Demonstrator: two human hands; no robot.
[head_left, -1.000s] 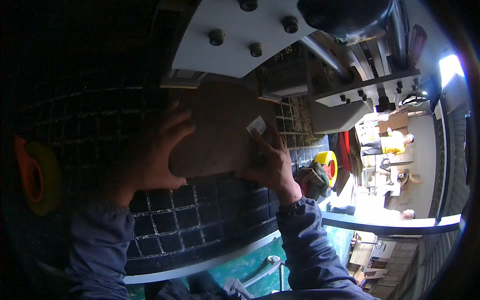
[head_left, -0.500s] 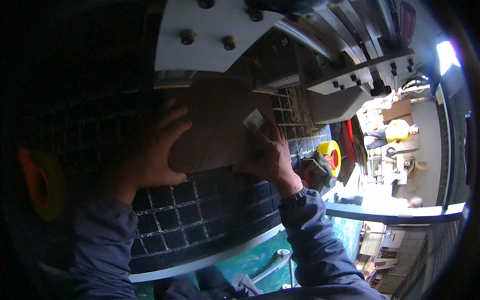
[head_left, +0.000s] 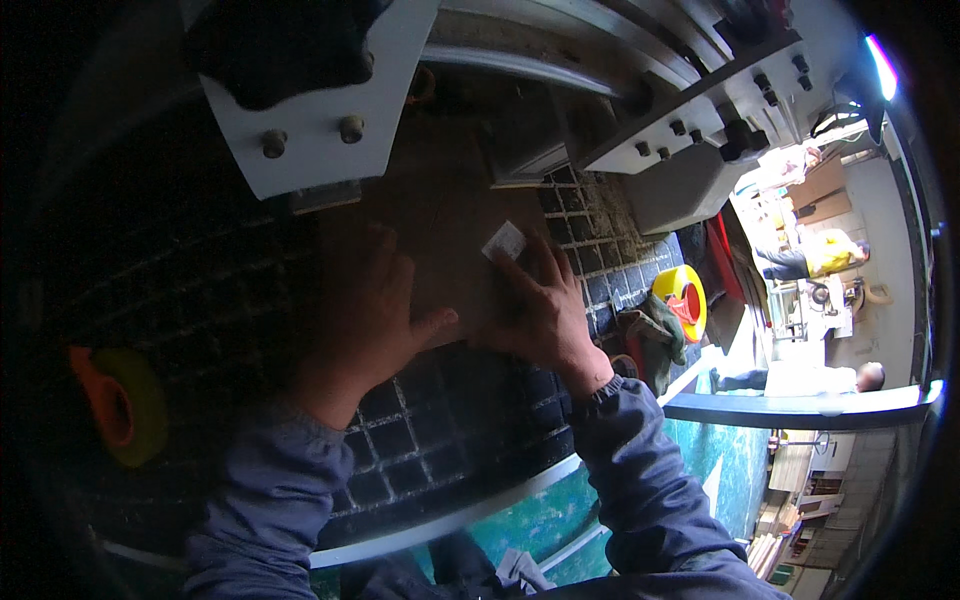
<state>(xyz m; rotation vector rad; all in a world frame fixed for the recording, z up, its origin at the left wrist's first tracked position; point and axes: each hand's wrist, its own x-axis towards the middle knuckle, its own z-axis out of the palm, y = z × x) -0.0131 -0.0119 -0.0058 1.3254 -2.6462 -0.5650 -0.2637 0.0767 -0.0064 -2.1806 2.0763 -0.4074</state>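
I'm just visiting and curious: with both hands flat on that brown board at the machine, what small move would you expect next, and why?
Probably a short push forward. The left hand and right hand lie flat on the brown board, whose far end already sits under the white machine head. The board rests on the dark gridded table, so sliding looks easier than lifting.

Your left hand (head_left: 375,310) and right hand (head_left: 540,310) lie flat on a brown board (head_left: 450,230) on the black grid table (head_left: 420,440). Directly ahead, a white bolted machine plate (head_left: 320,110) overhangs the board, leaving only a low gap beneath. The grid lies bare toward you. A yellow tape roll (head_left: 682,298) and a cloth (head_left: 650,335) crowd your right.
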